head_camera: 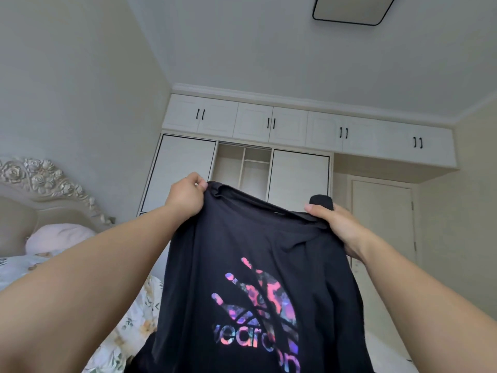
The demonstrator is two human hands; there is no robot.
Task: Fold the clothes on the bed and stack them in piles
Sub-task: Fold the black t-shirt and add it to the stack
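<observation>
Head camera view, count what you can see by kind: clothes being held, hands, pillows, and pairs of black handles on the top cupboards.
Clothes held: 1, the black T-shirt
Hands: 2, left hand, right hand
Pillows: 1, pink pillow
Handle pairs: 4, first at
Total: 8

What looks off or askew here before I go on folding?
Little stands out. The black shirt is held up in the air by both hands, the left hand higher than the right hand, so it hangs tilted and bunched at the right shoulder. One wardrobe section stands open, its shelves bare.
</observation>
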